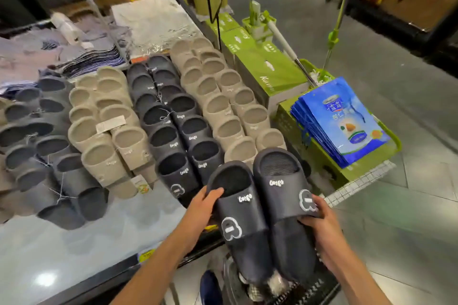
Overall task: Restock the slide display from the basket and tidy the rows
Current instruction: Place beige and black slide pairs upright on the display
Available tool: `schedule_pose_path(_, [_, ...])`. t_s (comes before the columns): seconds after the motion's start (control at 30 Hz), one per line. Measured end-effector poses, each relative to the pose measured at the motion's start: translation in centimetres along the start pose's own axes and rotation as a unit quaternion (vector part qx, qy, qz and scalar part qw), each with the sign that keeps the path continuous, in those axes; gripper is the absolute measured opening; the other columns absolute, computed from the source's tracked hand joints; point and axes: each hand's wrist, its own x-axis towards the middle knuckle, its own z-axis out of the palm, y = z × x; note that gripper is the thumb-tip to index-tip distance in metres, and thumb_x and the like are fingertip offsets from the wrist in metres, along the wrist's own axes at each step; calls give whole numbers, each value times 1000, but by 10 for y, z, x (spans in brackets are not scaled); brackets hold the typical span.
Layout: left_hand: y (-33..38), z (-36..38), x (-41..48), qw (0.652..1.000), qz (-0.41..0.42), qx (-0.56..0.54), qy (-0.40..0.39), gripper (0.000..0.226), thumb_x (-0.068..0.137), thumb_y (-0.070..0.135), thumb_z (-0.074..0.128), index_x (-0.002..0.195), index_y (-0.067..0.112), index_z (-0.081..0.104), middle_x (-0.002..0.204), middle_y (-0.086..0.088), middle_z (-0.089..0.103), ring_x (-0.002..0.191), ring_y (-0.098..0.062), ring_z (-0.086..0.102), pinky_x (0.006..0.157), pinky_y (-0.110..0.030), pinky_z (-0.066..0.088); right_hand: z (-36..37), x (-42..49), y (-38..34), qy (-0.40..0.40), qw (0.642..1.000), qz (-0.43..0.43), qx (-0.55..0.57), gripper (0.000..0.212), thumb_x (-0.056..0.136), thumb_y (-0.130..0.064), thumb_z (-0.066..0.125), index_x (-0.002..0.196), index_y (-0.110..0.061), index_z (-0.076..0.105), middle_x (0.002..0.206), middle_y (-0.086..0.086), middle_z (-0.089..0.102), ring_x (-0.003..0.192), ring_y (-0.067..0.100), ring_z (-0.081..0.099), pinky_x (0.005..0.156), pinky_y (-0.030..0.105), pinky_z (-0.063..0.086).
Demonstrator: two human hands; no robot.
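**Black pair held up**

Left hand grips one black slide, thumb hooked in its opening; right hand pinches the strap of the other slide. Both hang side by side above the basket, just before the black row.

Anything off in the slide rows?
Yes. The grey slides at the left front sit splayed at angles, unlike the straight black row. A loose white label lies across the beige slides. The held black pair looks fine.
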Motion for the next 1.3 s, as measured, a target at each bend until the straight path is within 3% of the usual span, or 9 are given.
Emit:
schedule_pose_path(0.17, [30,-56,5,997,36,-48,55,15,95,29,57,107,28,66,101,-1,73,83,-19,67,65,-31,53,71,20,-28,-60,990,-51,-120,46,74,20,64,107,-12,60,92,5,70,84,18,66,71,25,53])
schedule_pose_path(0.23, [40,-76,10,994,47,-63,78,10,95,28,57,102,26,64,100,-1,72,82,-17,66,68,-32,54,97,28,-37,-79,981,-78,-160,48,74,18,67,114,-9,59,100,6,70,89,17,65,81,30,52])
schedule_pose_path(0.37, [52,-105,21,987,75,-99,101,19,94,31,59,112,26,63,109,4,72,94,-14,66,75,-33,54,143,41,-50,-107,964,-136,-204,47,77,13,70,114,-13,56,94,-2,65,80,3,60,68,9,49])
schedule_pose_path(0.43, [55,-115,27,984,83,-121,105,25,94,31,60,118,26,62,110,6,72,97,-14,66,75,-31,53,158,49,-47,-116,959,-149,-210,46,80,9,70,116,-17,58,94,-5,66,77,-4,61,64,7,47])
schedule_pose_path(0.6, [51,-133,42,976,100,-154,113,27,93,27,64,119,23,64,111,4,73,101,-16,67,78,-30,52,178,66,-27,-111,951,-160,-240,48,82,4,67,122,-20,60,103,-1,69,96,14,65,80,25,52])
schedule_pose_path(0.67, [47,-137,48,975,106,-157,111,26,93,25,64,119,23,64,110,4,73,102,-17,67,79,-30,52,182,71,-20,-99,947,-161,-258,50,83,3,66,126,-22,58,105,-3,67,97,11,64,83,29,52])
schedule_pose_path(0.83, [29,-138,59,979,108,-136,104,29,92,28,65,120,23,64,113,2,72,108,-21,66,86,-34,52,179,80,4,-71,935,-182,-298,49,85,-5,64,125,-32,55,114,2,62,98,9,62,85,33,54])
schedule_pose_path(1.07, [2,-133,61,980,90,-144,103,30,93,25,63,122,18,62,112,-1,72,107,-22,66,86,-34,52,173,83,29,-46,943,-172,-283,49,89,-4,59,121,-40,52,122,-5,58,107,9,59,85,26,50])
schedule_pose_path(1.3, [-9,-133,68,982,84,-129,113,34,92,28,64,124,17,61,115,-3,70,107,-20,66,83,-30,52,173,89,44,-19,939,-163,-302,50,90,-2,57,132,-28,50,126,-2,56,105,11,57,91,35,51])
